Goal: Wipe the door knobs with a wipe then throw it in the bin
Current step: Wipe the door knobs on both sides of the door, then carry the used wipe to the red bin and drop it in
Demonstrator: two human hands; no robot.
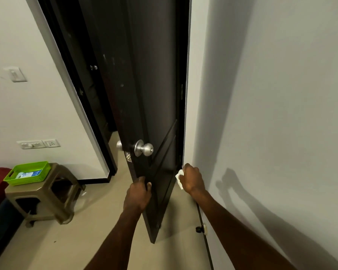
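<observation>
A dark brown wooden panelled door (160,94) stands partly open, edge-on to the camera, hung in a black door frame (98,133) set into plain white walls (281,94). The left hand (138,195) grips the door's free edge below the lock, fingers curled round the far side and thumb on the near face. Above it sits the round brushed-metal door knob (146,149) on the near face, with its twin, the second metal knob (119,146), poking out on the far side.

The right hand (191,180) hovers close to the hinge side of the door, near the wall, fingers curled round a small white wipe (179,179) — the wipe is well below and to the right of the near knob, touching neither knob.

The floor (86,240) is pale beige and smooth. At the left a brown plastic stool (47,199) stands on it, carrying a bright green plastic basket (28,173) with a blue-and-white packet inside. White switch plates (39,144) are fixed to the left wall — one higher, two lower. A black door stopper (200,228) juts from the skirting by the right wall.
</observation>
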